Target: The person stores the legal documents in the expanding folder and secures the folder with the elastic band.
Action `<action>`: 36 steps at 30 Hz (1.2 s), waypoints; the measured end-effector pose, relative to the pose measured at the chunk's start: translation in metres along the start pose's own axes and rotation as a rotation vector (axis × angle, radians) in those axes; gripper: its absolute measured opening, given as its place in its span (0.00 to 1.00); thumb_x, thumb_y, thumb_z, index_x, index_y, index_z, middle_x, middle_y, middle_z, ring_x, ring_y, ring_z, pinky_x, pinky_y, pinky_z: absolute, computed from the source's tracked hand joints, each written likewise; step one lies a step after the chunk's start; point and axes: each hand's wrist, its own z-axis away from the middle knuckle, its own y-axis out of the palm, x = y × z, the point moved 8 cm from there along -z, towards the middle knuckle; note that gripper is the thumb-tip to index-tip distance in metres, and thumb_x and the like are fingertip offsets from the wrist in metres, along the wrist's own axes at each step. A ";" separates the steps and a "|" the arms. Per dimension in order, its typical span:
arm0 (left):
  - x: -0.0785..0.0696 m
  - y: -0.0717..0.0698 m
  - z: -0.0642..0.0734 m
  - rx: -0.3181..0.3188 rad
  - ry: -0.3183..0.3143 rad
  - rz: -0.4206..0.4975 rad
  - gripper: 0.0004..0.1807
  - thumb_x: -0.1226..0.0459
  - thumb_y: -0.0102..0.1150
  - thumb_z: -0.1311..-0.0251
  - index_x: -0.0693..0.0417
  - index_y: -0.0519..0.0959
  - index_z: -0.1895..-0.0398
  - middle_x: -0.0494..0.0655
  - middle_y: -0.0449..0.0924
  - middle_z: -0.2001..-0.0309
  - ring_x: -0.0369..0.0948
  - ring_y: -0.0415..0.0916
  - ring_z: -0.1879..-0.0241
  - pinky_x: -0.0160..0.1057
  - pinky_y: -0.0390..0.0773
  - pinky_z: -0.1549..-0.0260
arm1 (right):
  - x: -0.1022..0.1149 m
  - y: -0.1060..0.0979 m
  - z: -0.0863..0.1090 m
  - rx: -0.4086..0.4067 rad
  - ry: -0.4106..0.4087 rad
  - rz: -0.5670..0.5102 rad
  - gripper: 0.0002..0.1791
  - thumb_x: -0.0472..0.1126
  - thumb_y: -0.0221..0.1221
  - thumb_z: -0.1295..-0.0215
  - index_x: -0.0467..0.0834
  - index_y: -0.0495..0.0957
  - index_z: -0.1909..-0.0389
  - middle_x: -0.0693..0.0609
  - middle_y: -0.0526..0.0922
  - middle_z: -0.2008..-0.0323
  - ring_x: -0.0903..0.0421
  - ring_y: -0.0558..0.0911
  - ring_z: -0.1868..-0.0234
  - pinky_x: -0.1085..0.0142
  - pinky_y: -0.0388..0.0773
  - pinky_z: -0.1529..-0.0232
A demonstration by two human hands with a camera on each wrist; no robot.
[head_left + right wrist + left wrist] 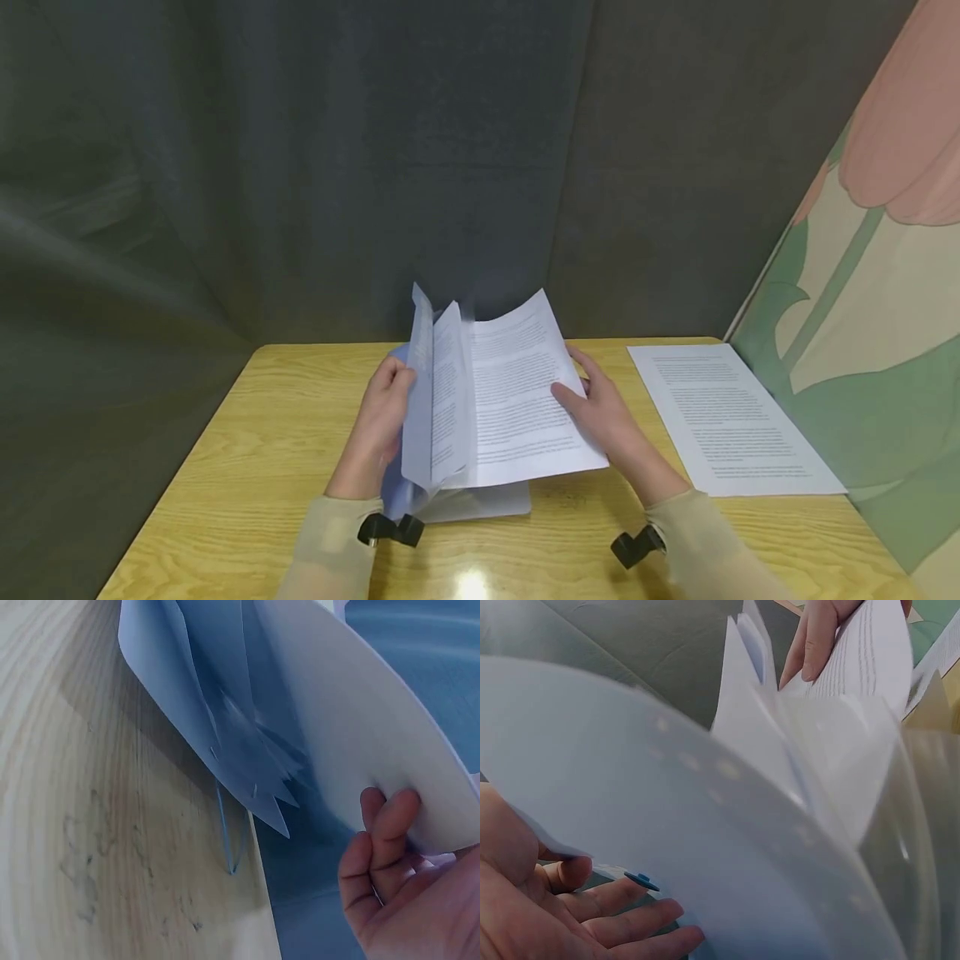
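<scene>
A translucent bluish document folder [417, 400] stands spread over the middle of the table, printed sheets fanned inside it. My left hand [381, 408] grips its left cover, fingers curled at the edge. In the left wrist view that cover [630, 765] bows across the picture, with a small blue button [641, 881] by the fingers. A printed sheet [521, 392] curves out of the folder to the right. Its right edge is pinched by my right hand [603, 412], thumb on the printed face. The right wrist view shows my fingers [394, 814] against the sheet's pale back.
Another printed sheet [738, 417] lies flat on the wooden table [247, 467] at the right. From the folder's edge hangs a thin blue cord loop [229, 847]. A dark curtain [450, 167] backs the table, and flower-patterned fabric [862, 333] rises along the right side.
</scene>
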 end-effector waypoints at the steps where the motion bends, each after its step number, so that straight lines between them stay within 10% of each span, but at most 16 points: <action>1: 0.000 0.000 0.000 0.001 0.001 0.000 0.08 0.65 0.43 0.19 0.54 0.64 0.62 0.51 0.62 0.63 0.46 0.64 0.62 0.41 0.62 0.65 | 0.002 -0.002 0.000 -0.002 -0.009 0.013 0.41 0.43 0.59 0.15 0.52 0.51 0.10 0.34 0.84 0.38 0.49 0.90 0.57 0.58 0.85 0.59; 15: 0.002 0.001 0.000 0.004 -0.009 -0.012 0.07 0.65 0.44 0.20 0.54 0.65 0.62 0.51 0.61 0.62 0.47 0.64 0.61 0.41 0.62 0.64 | 0.020 0.012 -0.010 0.029 -0.032 0.060 0.42 0.45 0.61 0.17 0.52 0.53 0.10 0.35 0.84 0.38 0.50 0.90 0.56 0.60 0.84 0.56; 27: 0.000 0.006 0.001 -0.002 0.011 0.003 0.07 0.66 0.46 0.22 0.55 0.66 0.62 0.50 0.61 0.63 0.46 0.64 0.60 0.42 0.62 0.64 | 0.014 0.048 -0.012 0.036 0.012 -0.111 0.43 0.44 0.61 0.17 0.52 0.50 0.10 0.35 0.85 0.41 0.48 0.91 0.59 0.57 0.87 0.62; 36: -0.002 0.008 -0.002 -0.007 0.030 0.012 0.07 0.67 0.46 0.23 0.55 0.65 0.63 0.49 0.61 0.64 0.46 0.64 0.61 0.42 0.62 0.63 | 0.009 0.033 -0.007 -0.020 0.016 -0.077 0.35 0.53 0.58 0.15 0.51 0.63 0.13 0.39 0.86 0.39 0.49 0.88 0.50 0.58 0.83 0.49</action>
